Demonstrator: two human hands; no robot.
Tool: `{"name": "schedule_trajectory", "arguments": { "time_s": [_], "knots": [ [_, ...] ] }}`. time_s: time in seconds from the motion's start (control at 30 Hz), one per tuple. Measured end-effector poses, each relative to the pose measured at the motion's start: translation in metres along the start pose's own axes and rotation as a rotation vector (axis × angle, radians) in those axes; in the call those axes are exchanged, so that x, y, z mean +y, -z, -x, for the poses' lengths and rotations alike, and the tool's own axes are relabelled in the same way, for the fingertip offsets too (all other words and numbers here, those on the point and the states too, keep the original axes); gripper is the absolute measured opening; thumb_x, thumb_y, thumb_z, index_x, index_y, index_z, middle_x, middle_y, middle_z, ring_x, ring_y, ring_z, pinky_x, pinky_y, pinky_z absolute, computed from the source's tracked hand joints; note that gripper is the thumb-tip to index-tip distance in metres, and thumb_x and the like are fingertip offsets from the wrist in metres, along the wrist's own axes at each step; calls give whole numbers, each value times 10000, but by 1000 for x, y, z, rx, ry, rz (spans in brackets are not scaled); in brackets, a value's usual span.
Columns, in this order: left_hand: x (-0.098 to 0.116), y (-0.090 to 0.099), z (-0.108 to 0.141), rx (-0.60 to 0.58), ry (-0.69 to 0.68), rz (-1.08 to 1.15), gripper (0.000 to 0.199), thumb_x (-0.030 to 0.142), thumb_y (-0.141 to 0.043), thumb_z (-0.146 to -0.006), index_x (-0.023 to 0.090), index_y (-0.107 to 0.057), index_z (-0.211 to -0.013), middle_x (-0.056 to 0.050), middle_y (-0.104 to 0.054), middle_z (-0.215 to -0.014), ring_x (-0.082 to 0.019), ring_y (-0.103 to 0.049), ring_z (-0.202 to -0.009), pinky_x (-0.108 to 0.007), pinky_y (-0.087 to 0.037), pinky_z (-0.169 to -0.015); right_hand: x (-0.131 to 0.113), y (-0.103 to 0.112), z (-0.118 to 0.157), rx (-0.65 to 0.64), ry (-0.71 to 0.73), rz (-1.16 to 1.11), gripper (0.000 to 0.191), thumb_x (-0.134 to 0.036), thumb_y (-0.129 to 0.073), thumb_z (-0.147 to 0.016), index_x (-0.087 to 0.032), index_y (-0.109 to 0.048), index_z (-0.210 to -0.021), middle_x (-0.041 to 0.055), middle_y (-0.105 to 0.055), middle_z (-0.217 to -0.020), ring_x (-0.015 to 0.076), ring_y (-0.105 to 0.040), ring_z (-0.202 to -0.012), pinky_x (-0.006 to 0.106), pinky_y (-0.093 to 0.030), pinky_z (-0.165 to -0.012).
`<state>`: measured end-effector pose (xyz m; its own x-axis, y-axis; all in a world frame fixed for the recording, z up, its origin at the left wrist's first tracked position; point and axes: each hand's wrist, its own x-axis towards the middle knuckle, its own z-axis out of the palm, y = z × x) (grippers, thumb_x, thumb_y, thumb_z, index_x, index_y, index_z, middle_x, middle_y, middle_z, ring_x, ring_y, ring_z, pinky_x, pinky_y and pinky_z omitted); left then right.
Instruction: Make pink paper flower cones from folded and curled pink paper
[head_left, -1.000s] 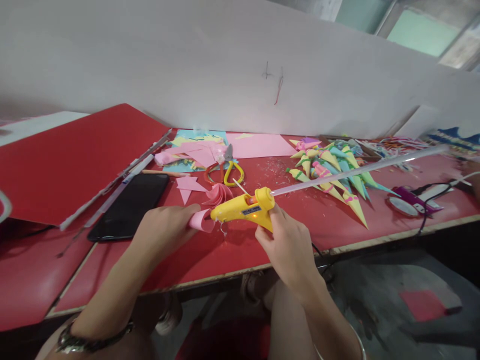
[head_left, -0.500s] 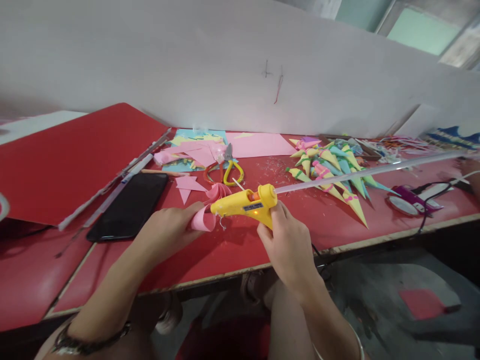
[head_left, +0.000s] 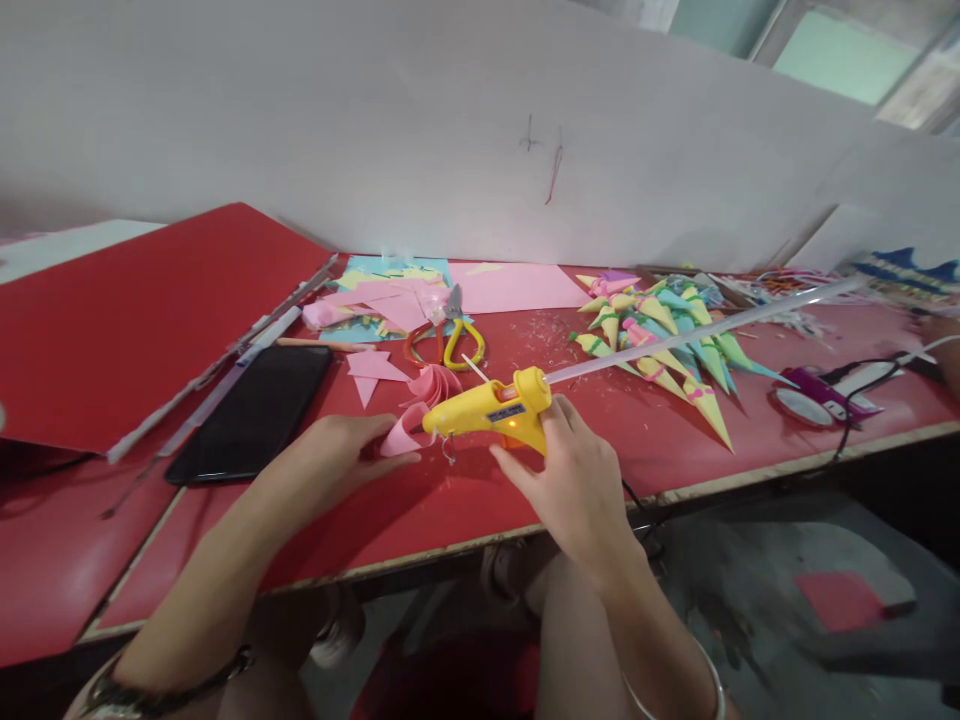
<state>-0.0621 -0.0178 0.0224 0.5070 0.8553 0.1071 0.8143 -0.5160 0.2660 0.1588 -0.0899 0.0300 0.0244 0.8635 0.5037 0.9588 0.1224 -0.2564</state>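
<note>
My left hand point(head_left: 352, 445) holds a curled pink paper piece point(head_left: 403, 432) between thumb and fingers. My right hand point(head_left: 566, 465) grips a yellow glue gun point(head_left: 491, 408) by its handle, with the thumb held apart from it. The gun's nozzle points left and meets the pink curl's open side. A long clear glue stick point(head_left: 675, 335) juts from the back of the gun toward the upper right. Just behind the nozzle lie more rolled pink pieces point(head_left: 435, 383).
A black phone point(head_left: 251, 415) lies left of my left hand. Scissors point(head_left: 455, 330) and pink scraps point(head_left: 375, 370) are behind the gun. Several colourful paper cones point(head_left: 675, 330) are piled at right, beside a purple device point(head_left: 825, 393). Another person's hand point(head_left: 937, 335) shows at the right edge.
The pink curl has tilted and been pressed flatter in my left hand, whose thumb now shows beneath it. The thumb of my right hand has moved away from the gun's handle.
</note>
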Motion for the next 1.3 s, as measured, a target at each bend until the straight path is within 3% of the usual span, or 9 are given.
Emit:
{"name": "schedule_trajectory", "arguments": {
  "time_s": [0.13, 0.27, 0.83, 1.17, 1.3],
  "knots": [
    [2, 2, 1, -3, -14, 8, 432, 537, -484, -744, 181, -412, -510, 93, -324, -410, -67, -266, -396, -195, -193, -418, 1, 0, 0, -19, 8, 18, 220, -263, -529, -761, -161, -544, -955, 65, -589, -862, 176, -585, -646, 257, -408, -479],
    [1, 1, 2, -13, -18, 26, 401, 519, -509, -732, 177, -447, -532, 93, -349, -423, -68, -287, -404, -200, -199, -429, 1, 1, 0, -10, 17, 26, 226, -208, -497, -752, -155, -539, -967, 66, -588, -858, 172, -587, -632, 253, -398, -476],
    [-3, -1, 2, -40, -99, 68, 402, 508, -530, -724, 187, -419, -508, 88, -366, -425, -67, -273, -395, -206, -208, -419, 0, 3, 0, -5, 26, 17, 229, -151, -428, -743, -159, -534, -945, 78, -629, -863, 180, -599, -579, 264, -367, -448],
    [4, 5, 2, -107, -18, 58, 422, 533, -465, -736, 155, -547, -568, 36, -483, -460, -83, -346, -419, -210, -243, -428, 0, 1, 0, -34, 7, -60, 193, -164, -397, -747, -161, -534, -883, 64, -611, -769, 183, -594, -591, 256, -357, -468],
    [6, 5, 3, -41, -1, 53, 477, 589, -436, -720, 171, -481, -496, 52, -417, -407, -79, -308, -394, -210, -225, -410, 1, 2, 0, -42, 0, -126, 191, -161, -396, -746, -156, -531, -882, 54, -598, -741, 185, -591, -598, 255, -355, -484]
  ]
}}
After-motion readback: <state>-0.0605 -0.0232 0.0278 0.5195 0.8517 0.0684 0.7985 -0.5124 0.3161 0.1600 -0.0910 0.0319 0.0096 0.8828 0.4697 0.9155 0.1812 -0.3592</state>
